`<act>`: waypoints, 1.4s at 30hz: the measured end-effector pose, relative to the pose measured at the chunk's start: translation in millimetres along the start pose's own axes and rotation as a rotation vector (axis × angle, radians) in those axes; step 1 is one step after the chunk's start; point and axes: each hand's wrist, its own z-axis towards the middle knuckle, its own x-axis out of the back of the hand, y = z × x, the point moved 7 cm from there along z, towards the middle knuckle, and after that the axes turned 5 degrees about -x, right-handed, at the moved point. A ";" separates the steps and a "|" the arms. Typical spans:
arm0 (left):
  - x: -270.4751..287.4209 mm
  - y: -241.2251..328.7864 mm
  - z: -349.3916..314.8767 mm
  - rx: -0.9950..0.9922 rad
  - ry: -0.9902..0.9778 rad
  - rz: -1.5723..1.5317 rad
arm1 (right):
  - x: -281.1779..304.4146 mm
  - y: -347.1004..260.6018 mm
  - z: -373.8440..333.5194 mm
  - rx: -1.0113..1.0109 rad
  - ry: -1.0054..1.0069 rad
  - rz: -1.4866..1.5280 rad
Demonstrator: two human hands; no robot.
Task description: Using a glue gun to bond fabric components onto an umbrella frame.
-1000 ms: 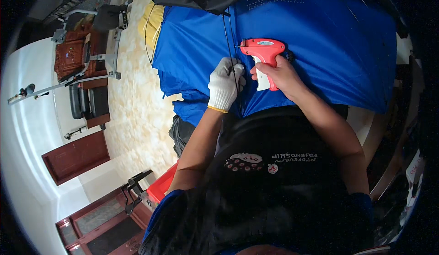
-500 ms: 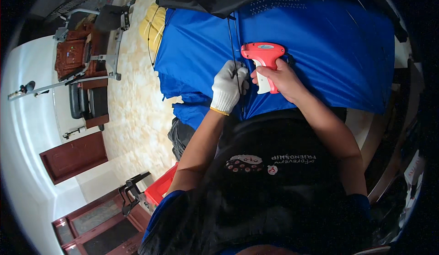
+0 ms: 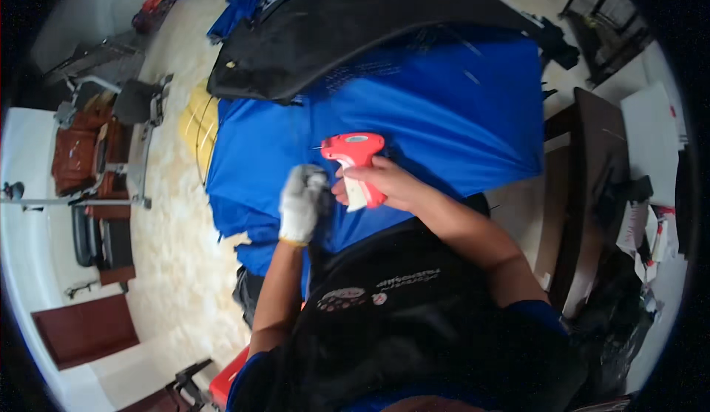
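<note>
My right hand (image 3: 384,184) is wrapped around the white-and-red handle of a red tagging gun (image 3: 356,146). The gun's thin needle points left, above blue fabric (image 3: 429,109). Just to the left, my left hand (image 3: 302,197), in a white knit glove, is closed like a fist over the blue fabric. Motion smears its fingers, and what they grip cannot be made out. Glossy blue cloth spreads under both hands, with a seam running away from me near the needle. Black fabric (image 3: 355,31) lies over its far side.
Yellow fabric (image 3: 198,120) with dark thin lines sits beyond the blue cloth's left edge. To the right is a dark brown table (image 3: 588,160). A red container (image 3: 231,373) is low at the left, and exercise equipment (image 3: 137,146) stands across the floor.
My view has shifted, so hands and cloth appear lower and further left, and more of the black fabric shows. The black cord by my left hand is no longer distinguishable. The tagging gun stays held.
</note>
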 end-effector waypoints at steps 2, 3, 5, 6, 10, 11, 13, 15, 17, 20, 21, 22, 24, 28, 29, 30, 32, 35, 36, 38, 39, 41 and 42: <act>29.5 22.8 3.7 -0.085 0.123 -0.069 | -19.7 -39.8 -61.8 0.217 -0.123 -0.076; 48.9 35.0 6.2 -0.138 0.185 -0.096 | -21.1 -65.1 -100.6 0.425 -0.056 -0.186; 67.1 59.6 13.4 -0.116 0.022 -0.077 | 2.7 -112.8 -179.1 1.015 0.072 -0.541; 85.4 61.0 17.5 -0.134 0.026 -0.092 | 40.2 -117.0 -209.8 0.974 0.455 -0.353; 139.7 38.0 31.9 -0.007 -0.195 -0.186 | 105.5 -138.4 -219.3 0.962 0.649 0.012; 153.5 33.8 38.0 0.018 -0.206 -0.070 | 121.5 -132.2 -203.6 0.901 0.556 0.082; 183.7 24.0 41.8 0.075 -0.195 0.167 | 128.4 -126.0 -176.4 0.831 0.439 0.146; 220.9 18.1 44.3 0.106 -0.179 0.196 | 108.5 -114.7 -154.8 0.824 0.478 -0.011; 251.2 10.3 52.8 0.170 -0.178 0.256 | 108.4 -95.1 -135.5 0.662 0.451 -0.157; 284.1 0.6 82.2 0.026 -0.008 1.141 | 74.8 -63.1 -110.1 0.445 0.445 -0.633; 284.4 10.4 91.6 -0.059 0.075 1.576 | 81.5 -44.0 -96.6 0.321 0.458 -0.796; 255.8 43.8 97.9 -0.218 0.270 1.387 | 89.1 -26.8 -83.5 0.188 0.469 -0.955; 174.5 105.3 101.6 -0.433 0.486 1.049 | 84.9 -6.5 -71.2 0.208 0.347 -0.660; -1.7 160.5 82.1 -0.467 0.182 0.788 | 55.7 13.6 -61.3 0.214 0.199 -0.420; -24.9 153.4 79.0 -0.247 0.057 0.751 | 51.3 17.6 -65.3 0.206 0.188 -0.450; -28.1 153.0 80.1 -0.249 0.052 0.750 | 50.0 20.7 -71.8 0.208 0.193 -0.449; -36.6 146.2 85.4 -0.241 -0.022 0.644 | 43.1 18.4 -92.8 0.390 0.144 -0.393; -41.1 144.6 79.6 -0.211 -0.096 0.593 | 52.5 25.0 -122.7 0.446 0.142 -0.366; -43.0 146.1 71.3 -0.187 -0.130 0.595 | 61.1 29.1 -133.7 0.411 0.162 -0.370; -39.3 149.5 58.1 -0.164 -0.167 0.600 | 64.0 28.4 -145.3 0.379 0.183 -0.369; -36.6 152.4 49.7 -0.190 -0.189 0.669 | 63.1 25.3 -151.0 0.375 0.209 -0.367; -30.2 155.5 34.6 -0.242 -0.229 0.820 | 64.3 21.6 -159.9 0.373 0.251 -0.356; -20.6 153.2 30.4 -0.240 -0.224 0.829 | 65.4 21.7 -163.4 0.375 0.242 -0.351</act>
